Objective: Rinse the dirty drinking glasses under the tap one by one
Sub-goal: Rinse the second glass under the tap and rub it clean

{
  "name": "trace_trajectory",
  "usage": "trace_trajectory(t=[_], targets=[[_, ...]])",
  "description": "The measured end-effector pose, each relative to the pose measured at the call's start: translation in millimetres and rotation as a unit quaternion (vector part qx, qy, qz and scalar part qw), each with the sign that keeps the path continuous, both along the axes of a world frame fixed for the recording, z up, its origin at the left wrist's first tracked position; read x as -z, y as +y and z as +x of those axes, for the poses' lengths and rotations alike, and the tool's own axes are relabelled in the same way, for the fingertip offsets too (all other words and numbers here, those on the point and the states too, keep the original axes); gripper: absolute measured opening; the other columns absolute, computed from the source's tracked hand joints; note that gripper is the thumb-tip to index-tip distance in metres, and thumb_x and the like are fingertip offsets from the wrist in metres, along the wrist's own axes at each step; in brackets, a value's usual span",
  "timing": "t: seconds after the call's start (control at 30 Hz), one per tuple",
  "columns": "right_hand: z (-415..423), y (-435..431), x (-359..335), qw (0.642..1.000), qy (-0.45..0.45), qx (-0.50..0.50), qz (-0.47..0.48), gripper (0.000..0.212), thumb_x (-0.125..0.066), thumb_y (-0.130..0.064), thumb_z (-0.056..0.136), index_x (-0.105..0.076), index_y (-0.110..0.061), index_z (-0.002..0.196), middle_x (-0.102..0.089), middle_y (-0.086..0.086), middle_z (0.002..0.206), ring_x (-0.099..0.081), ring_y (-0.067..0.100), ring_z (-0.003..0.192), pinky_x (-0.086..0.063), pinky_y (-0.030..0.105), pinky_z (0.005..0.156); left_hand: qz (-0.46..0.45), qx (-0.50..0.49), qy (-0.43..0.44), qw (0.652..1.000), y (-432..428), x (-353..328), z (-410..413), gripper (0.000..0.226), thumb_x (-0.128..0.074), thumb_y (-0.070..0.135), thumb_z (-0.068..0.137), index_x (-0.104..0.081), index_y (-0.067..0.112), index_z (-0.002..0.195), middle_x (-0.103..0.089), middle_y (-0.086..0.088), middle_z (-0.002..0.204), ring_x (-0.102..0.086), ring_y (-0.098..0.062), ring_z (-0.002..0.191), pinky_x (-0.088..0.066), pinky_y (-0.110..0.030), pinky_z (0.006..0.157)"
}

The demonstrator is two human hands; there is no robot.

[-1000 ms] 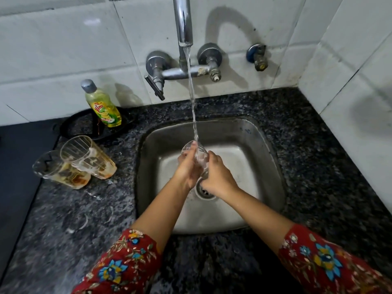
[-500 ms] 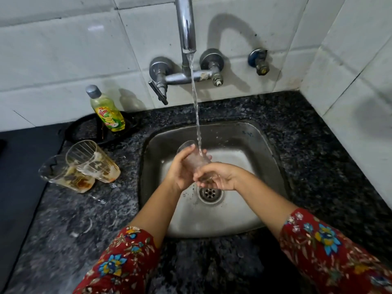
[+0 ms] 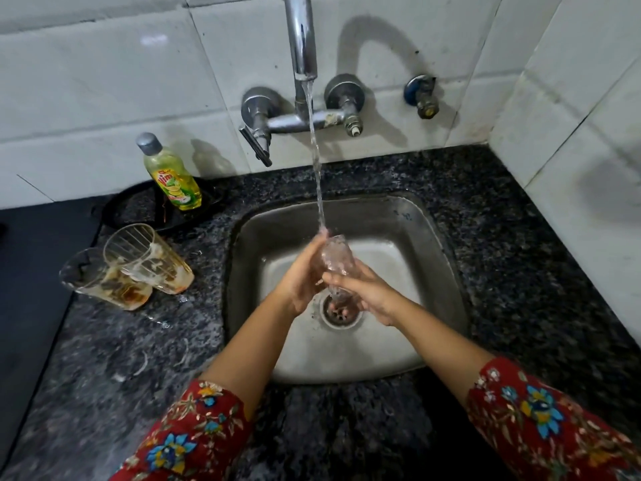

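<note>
Steel sink (image 3: 399, 348), set into a dark speckled stone desk (image 3: 520, 255), viewed from above with the tap (image 3: 301, 39) running. A clear glass (image 3: 338, 258) is held over the middle of the sink, directly under the stream of water (image 3: 317, 168), which strikes it at its upper end. The glass is tilted, with the upper end towards the far side and the lower end just above the drain (image 3: 341, 312). It is gripped by both hands. The left hand (image 3: 301, 279) is curled against the left side of the glass near the top, and the right hand (image 3: 371, 293) is wrapped round its lower part. Water is seen running off the bottom of the glass towards the drain. Which end of the glass is the rim cannot be told through the moving water.

Two dirty glasses are set on the desk to the left of the sink, touching each other. A ribbed glass (image 3: 149, 258) streaked with pale residue is placed on the far side. A second glass (image 3: 104, 282) with brown dregs at its base is placed near and left of it. A yellow-green detergent bottle (image 3: 171, 175) with a grey cap is placed on a black tray (image 3: 138, 206) against the white tiled wall (image 3: 86, 81). Both forearms are bare below red floral sleeves (image 3: 194, 435).
</note>
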State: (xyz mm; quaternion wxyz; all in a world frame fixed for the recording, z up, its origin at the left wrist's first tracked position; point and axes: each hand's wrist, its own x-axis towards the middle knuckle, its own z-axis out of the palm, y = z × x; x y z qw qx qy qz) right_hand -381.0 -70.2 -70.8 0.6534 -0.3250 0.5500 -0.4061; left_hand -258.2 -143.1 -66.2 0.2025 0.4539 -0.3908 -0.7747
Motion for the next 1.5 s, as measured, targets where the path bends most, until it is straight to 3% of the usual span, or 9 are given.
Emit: trace_trajectory(t=[0.17, 0.4, 0.57, 0.7, 0.97, 1.07, 1.23, 1.33, 1.5], targets=[[4.4, -20.0, -0.1, 0.996, 0.024, 0.084, -0.020, 0.051, -0.076, -0.008, 0.075, -0.052, -0.023, 0.118, -0.062, 0.004, 0.114, -0.064, 0.018, 0.093, -0.057, 0.027, 0.065, -0.060, -0.127, -0.031, 0.990, -3.5, -14.0, 1.6, 0.061, -0.021, 0.059, 0.096, -0.060, 0.018, 0.118, -0.065, -0.002, 0.118, -0.059, -0.015, 0.106, -0.036, -0.039, 0.107], [11.9, -11.2, 2.3, 0.999, 0.017, 0.037, -0.005, 0.054, -0.067, 0.013, 0.072, -0.053, -0.017, 0.114, -0.066, 0.007, 0.098, -0.066, 0.022, 0.083, -0.056, 0.041, 0.075, -0.147, -0.217, -0.072, 0.962, -14.4, -26.4, 3.4, 0.049, -0.026, 0.043, 0.102, -0.057, 0.013, 0.126, -0.063, -0.003, 0.121, -0.057, -0.020, 0.115, -0.040, -0.034, 0.100], [7.3, -16.2, -6.8, 0.997, 0.012, 0.075, -0.001, 0.045, -0.064, 0.009, 0.075, -0.053, -0.021, 0.106, -0.064, 0.007, 0.098, -0.064, 0.021, 0.078, -0.056, 0.035, 0.067, -0.215, -0.240, -0.068, 0.944, -12.1, -30.3, -0.3, 0.038, -0.036, 0.033, 0.102, -0.053, 0.013, 0.129, -0.058, -0.002, 0.127, -0.053, -0.017, 0.121, -0.039, -0.032, 0.105], [13.5, -16.6, -8.9, 1.000, -0.004, 0.018, -0.006, 0.048, -0.066, 0.014, 0.070, -0.057, -0.019, 0.102, -0.066, 0.008, 0.085, -0.060, 0.029, 0.080, -0.050, 0.046, 0.076, -0.310, -0.261, -0.098, 0.909, -21.9, -42.5, -2.5, 0.040, -0.043, 0.028, 0.100, -0.043, 0.013, 0.138, -0.047, 0.001, 0.138, -0.043, -0.008, 0.125, -0.032, -0.016, 0.097], [14.6, -21.9, -19.2, 0.999, 0.042, 0.021, -0.020, 0.056, -0.071, 0.009, 0.068, -0.049, -0.025, 0.107, -0.064, 0.007, 0.104, -0.064, 0.025, 0.084, -0.056, 0.039, 0.070, -0.457, -0.247, -0.140, 0.843, -57.7, -71.0, -9.4, 0.067, -0.046, 0.025, 0.099, -0.007, 0.016, 0.152, -0.008, -0.002, 0.160, -0.010, -0.015, 0.146, -0.010, -0.026, 0.116], [9.7, -23.6, -19.7, 0.996, 0.063, 0.062, -0.013, 0.063, -0.076, 0.000, 0.065, -0.040, -0.022, 0.112, -0.061, 0.009, 0.110, -0.064, 0.029, 0.098, -0.056, 0.047, 0.081, -0.462, -0.244, -0.157, 0.838, -65.3, -75.8, -13.0, 0.067, -0.044, 0.027, 0.100, -0.003, 0.015, 0.153, -0.005, -0.002, 0.161, -0.007, -0.014, 0.147, -0.007, -0.018, 0.111], [5.0, -14.2, -21.5, 0.998, 0.034, 0.027, -0.038, 0.057, -0.071, 0.006, 0.069, -0.040, -0.019, 0.110, -0.060, 0.008, 0.103, -0.062, 0.023, 0.089, -0.055, 0.039, 0.075, -0.525, -0.202, -0.211, 0.799, -63.0, -74.6, -10.3, 0.064, -0.044, 0.019, 0.099, -0.008, 0.008, 0.152, -0.013, -0.007, 0.160, -0.015, -0.017, 0.145, -0.009, -0.010, 0.106], [1.6, -9.1, -22.6, 0.996, -0.068, 0.054, -0.036, 0.045, -0.064, 0.010, 0.077, -0.047, -0.018, 0.108, -0.061, 0.009, 0.108, -0.063, 0.024, 0.090, -0.057, 0.041, 0.074, -0.550, -0.158, -0.239, 0.784, -67.1, -73.4, 0.8, 0.066, -0.045, 0.023, 0.098, -0.009, 0.009, 0.151, -0.015, -0.007, 0.159, -0.017, -0.021, 0.146, -0.013, -0.025, 0.116], [-7.1, 1.9, -24.6, 0.996, -0.052, 0.068, -0.029, 0.044, -0.072, 0.003, 0.073, -0.057, -0.023, 0.106, -0.062, 0.004, 0.112, -0.064, 0.022, 0.091, -0.058, 0.040, 0.074, -0.494, -0.104, -0.230, 0.832, -23.2, -49.9, 7.3, 0.057, -0.035, 0.036, 0.102, -0.012, 0.021, 0.152, -0.012, 0.002, 0.160, -0.008, -0.014, 0.147, -0.009, -0.033, 0.119]])
